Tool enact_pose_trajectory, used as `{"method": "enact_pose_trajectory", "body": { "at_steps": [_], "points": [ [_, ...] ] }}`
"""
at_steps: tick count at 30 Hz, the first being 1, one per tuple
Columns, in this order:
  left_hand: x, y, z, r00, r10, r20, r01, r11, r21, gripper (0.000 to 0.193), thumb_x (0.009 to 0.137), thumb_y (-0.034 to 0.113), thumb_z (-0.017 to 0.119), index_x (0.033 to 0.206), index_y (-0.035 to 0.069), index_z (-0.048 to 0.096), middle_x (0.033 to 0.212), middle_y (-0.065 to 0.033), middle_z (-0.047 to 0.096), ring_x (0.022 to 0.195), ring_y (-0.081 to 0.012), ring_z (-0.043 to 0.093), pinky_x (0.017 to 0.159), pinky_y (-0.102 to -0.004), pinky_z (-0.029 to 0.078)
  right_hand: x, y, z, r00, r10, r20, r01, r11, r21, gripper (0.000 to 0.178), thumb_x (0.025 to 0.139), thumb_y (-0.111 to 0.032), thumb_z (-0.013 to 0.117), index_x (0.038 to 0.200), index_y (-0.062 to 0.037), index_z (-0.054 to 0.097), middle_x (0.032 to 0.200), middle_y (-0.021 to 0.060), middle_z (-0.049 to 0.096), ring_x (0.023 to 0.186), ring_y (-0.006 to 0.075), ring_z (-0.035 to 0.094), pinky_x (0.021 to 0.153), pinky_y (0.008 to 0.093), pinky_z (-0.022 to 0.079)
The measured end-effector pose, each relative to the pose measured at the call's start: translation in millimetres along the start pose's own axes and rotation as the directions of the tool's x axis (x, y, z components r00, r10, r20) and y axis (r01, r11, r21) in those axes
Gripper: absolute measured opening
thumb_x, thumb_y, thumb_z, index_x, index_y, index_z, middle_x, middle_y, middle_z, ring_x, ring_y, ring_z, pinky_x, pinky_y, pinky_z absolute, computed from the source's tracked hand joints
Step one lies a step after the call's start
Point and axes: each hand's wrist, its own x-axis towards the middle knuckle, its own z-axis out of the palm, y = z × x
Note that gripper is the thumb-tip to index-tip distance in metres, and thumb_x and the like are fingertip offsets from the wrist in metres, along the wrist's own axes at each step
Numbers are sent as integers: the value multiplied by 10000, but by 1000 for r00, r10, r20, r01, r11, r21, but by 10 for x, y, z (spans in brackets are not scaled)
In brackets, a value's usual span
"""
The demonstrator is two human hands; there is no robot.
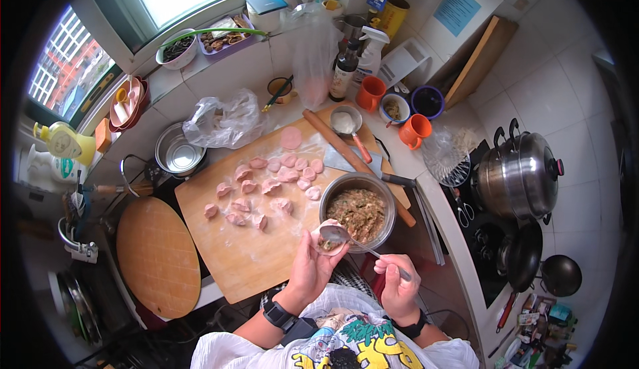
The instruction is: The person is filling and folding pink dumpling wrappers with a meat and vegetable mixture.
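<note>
A pink dumpling wrapper [321, 248] lies in my left hand [307, 272], whose fingers curl round it. Some filling shows on the wrapper. The bowl of a metal spoon [335, 234] rests over it, and my right hand [399, 281] grips the spoon's handle. Just beyond, a steel bowl [391, 204] holds minced filling [357, 210]. Several pink dumplings [271, 186] are spread over the floury wooden board [259, 259]. Small flattened dough pieces [301, 164] and a larger rolled wrapper [291, 138] lie toward the board's far side.
A rolling pin [339, 143] and a cleaver [353, 161] lie beyond the steel bowl, near a small pan of white powder [344, 121]. Orange mugs [417, 129] stand at the back right. On the right is a stove with a steamer pot [519, 176]; a round board [160, 256] stands left.
</note>
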Motion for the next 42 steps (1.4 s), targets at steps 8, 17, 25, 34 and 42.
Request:
{"method": "enact_pose_trajectory", "body": {
  "at_steps": [8, 17, 25, 34, 42],
  "points": [
    [-53, 79, 68, 997, -69, 15, 70, 997, -42, 578, 1046, 445, 201, 1355, 11, 424, 1330, -157, 523, 1228, -262, 525, 1054, -383, 420, -5, -33, -139, 949, -263, 172, 285, 952, -115, 135, 915, 5, 544, 1041, -22, 586, 875, 131, 641, 714, 229, 628, 646, 312, 520],
    [-74, 57, 49, 998, -54, 42, 54, 999, 8, 612, 1041, 463, 196, 1376, -5, 406, 1349, -168, 514, 1247, -261, 511, 1080, -380, 394, -47, 9, -112, 994, -110, 14, 110, 994, 23, 127, 940, -15, 525, 1054, -7, 579, 864, 122, 630, 714, 212, 625, 649, 300, 523],
    [-64, -7, -141, 1000, -12, -23, 13, 1000, 27, 662, 1023, 503, 251, 1356, -37, 441, 1334, -173, 534, 1231, -288, 525, 1088, -413, 398, -43, 130, -200, 995, -67, -72, 63, 997, -53, 192, 1003, -120, 460, 1024, 27, 581, 882, 104, 616, 737, 156, 614, 701, 277, 523],
    [-86, 135, -668, 998, 31, -59, -18, 978, 206, 710, 1011, 547, 241, 1375, -41, 400, 1326, -169, 535, 1208, -282, 540, 1084, -389, 393, -184, 1024, -284, 975, -187, 118, 220, 872, -438, 285, 829, 45, 615, 1097, -50, 634, 962, 115, 644, 857, 294, 622, 738, 374, 521],
    [-119, 87, -664, 991, 15, -135, 4, 991, 136, 696, 1015, 530, 252, 1366, -54, 399, 1332, -178, 528, 1223, -310, 529, 1073, -402, 407, -302, 1076, -264, 965, -158, 208, 238, 864, -444, 343, 767, 63, 635, 1085, -66, 633, 970, 92, 644, 870, 289, 623, 745, 373, 526]
  ]
}}
